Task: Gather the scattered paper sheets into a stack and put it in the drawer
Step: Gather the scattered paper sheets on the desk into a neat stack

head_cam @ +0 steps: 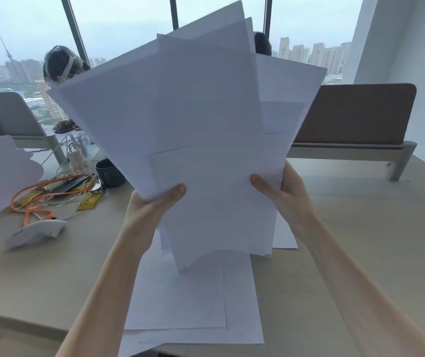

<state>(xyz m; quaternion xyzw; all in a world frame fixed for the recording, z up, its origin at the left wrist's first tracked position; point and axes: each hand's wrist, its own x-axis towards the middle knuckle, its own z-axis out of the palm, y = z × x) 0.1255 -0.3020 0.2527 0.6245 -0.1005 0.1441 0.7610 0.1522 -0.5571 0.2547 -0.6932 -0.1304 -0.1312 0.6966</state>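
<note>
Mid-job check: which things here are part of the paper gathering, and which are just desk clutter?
Part of the job:
- fanned sheets, uneven, in the grip of left hand and right hand
- loose sheets lying flat on the desk

Just lying about:
- orange cable
- dark mug
- white device
- yellow packet

No drawer in view.

sheets [193, 124] above desk [360, 228] | more sheets [193, 305] beneath | cables [52, 191] left

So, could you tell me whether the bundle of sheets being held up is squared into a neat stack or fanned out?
Fanned out: the held sheets splay at different angles, corners and edges misaligned.
</note>
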